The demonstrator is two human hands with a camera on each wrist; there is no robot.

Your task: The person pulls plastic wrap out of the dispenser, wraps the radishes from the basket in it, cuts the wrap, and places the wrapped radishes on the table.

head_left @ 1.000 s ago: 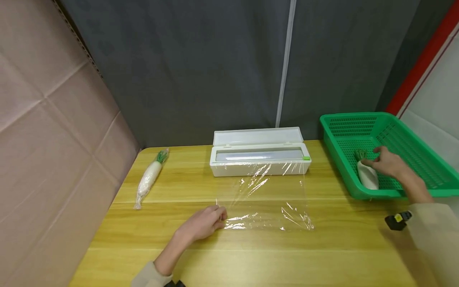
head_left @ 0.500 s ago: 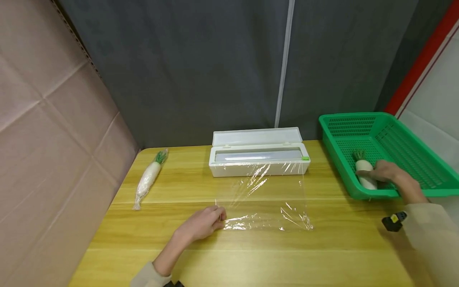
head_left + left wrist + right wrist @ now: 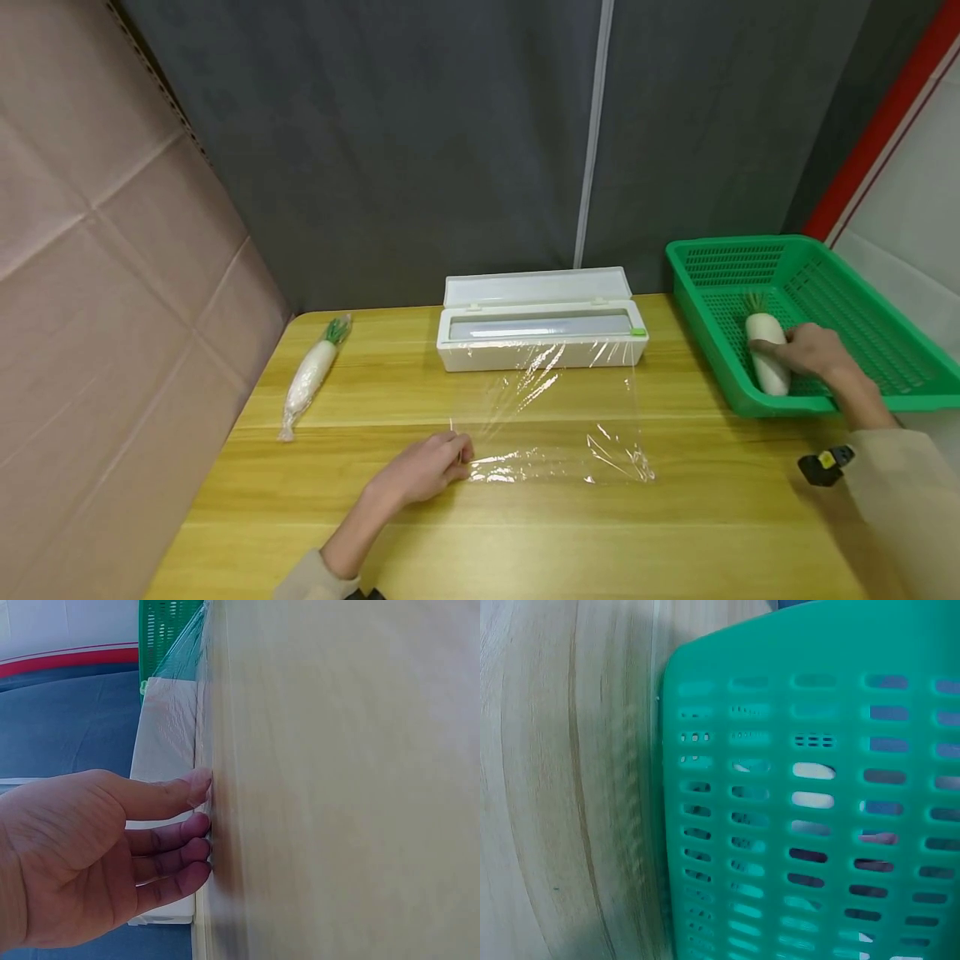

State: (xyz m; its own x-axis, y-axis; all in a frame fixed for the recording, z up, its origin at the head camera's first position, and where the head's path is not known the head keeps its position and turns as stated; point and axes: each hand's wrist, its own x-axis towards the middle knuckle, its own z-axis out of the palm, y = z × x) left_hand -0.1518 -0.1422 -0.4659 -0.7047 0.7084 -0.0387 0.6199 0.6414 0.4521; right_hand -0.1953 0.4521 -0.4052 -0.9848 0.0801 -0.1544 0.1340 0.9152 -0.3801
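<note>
White radish (image 3: 766, 330), inside the green basket (image 3: 780, 407): my right hand (image 3: 813, 350), only reaching toward it a second ago, now grips it, so it seems secured; my left hand (image 3: 426, 467), well apart, pinches the clear film (image 3: 551, 446) on the surface (image 3: 525, 542)

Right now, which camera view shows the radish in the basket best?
The head view: the radish is inside the basket, leaves visible, partly covered by the right hand. The right wrist view shows only white patches through the basket's side, probably the radish; the left wrist view shows none of it.
</note>
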